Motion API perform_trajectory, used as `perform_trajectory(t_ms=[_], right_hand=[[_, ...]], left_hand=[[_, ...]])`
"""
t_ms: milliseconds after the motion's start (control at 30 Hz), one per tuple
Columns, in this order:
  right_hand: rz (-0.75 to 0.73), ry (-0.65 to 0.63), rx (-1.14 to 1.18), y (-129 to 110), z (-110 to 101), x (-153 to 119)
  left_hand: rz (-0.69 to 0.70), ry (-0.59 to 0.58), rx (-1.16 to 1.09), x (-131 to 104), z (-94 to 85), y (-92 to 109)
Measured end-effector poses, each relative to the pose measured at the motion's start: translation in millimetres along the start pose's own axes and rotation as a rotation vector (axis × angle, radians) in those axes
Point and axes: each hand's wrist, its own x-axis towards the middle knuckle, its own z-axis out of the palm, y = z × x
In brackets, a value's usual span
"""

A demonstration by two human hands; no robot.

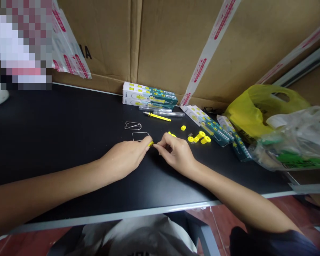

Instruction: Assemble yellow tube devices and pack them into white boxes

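Note:
My left hand [125, 156] is closed in a pinch on a small yellow plastic piece [150, 143] whose end shows at the fingertips. Close by on the right, my right hand [179, 153] pinches with thumb and forefinger, its tips almost meeting the yellow piece; what lies between them is too small to make out. Just beyond my left hand is a bent metal wire hook [140, 133], partly hidden by the fingers. Farther back are more wire hooks [132, 125] and a yellow rod with a metal tip [158, 116]. Several yellow caps [201, 135] and small springs lie right of my right hand.
Printed boxes [149, 97] are stacked against the cardboard wall, with clear tubes [168, 113] before them. More boxes [208, 124] lie to the right, beside a yellow plastic bag [242, 110] and a clear bag [296, 138]. The black table [61, 135] has a pale front edge.

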Motion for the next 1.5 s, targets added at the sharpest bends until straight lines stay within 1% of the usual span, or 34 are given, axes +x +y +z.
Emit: perform_trajectory(t_ms=[100, 333, 433, 567, 700, 833, 933, 1033, 1167, 1267, 1400, 1500], right_hand=[[0.046, -0.001, 0.019, -1.2, -0.5, 1.2], [0.035, 0.018, 0.038, -2.4, -0.8, 1.5], [0.062, 0.006, 0.067, -4.6, -2.0, 1.6], [0.05, -0.013, 0.089, -3.6, -5.2, 4.1], [-0.074, -0.039, -0.028, 3.3, -11.9, 8.5], [-0.25, -0.086, -0.248, 7.2, -20.0, 11.1], [-0.356, -0.082, -0.395, 6.5, -22.5, 11.0], [-0.413, -0.045, -0.502, 4.7, -21.5, 9.8], [-0.452, 0.039, -0.596, 2.5, -19.3, 8.2], [-0.53, 0.107, -0.674, 2.2, -18.5, 7.5], [-0.632, 0.19, -0.719, 4.2, -16.1, 6.6], [-0.658, 0.225, -0.723, 5.6, -13.2, 5.7]], left_hand=[[0.0, -0.007, -0.01, -1.0, -1.1, 1.1], [0.004, 0.015, -0.046, 0.8, -0.1, 3.4], [0.001, 0.003, -0.05, 0.4, 0.5, 2.4], [0.011, 0.014, -0.168, 0.0, 0.7, -1.6], [0.013, 0.023, -0.277, 1.6, 1.1, -6.4], [0.011, 0.012, -0.3, 2.0, 1.5, -9.0], [0.009, 0.009, -0.302, 1.8, 1.8, -9.1], [0.016, 0.023, -0.308, 1.7, 1.5, -8.5], [0.047, 0.068, -0.304, 1.2, -0.1, -8.3], [0.07, 0.085, -0.292, 0.5, -1.4, -7.8], [0.043, 0.06, -0.229, -0.2, -2.7, -4.5], [-0.002, 0.028, -0.148, -0.4, -3.5, -1.0]])
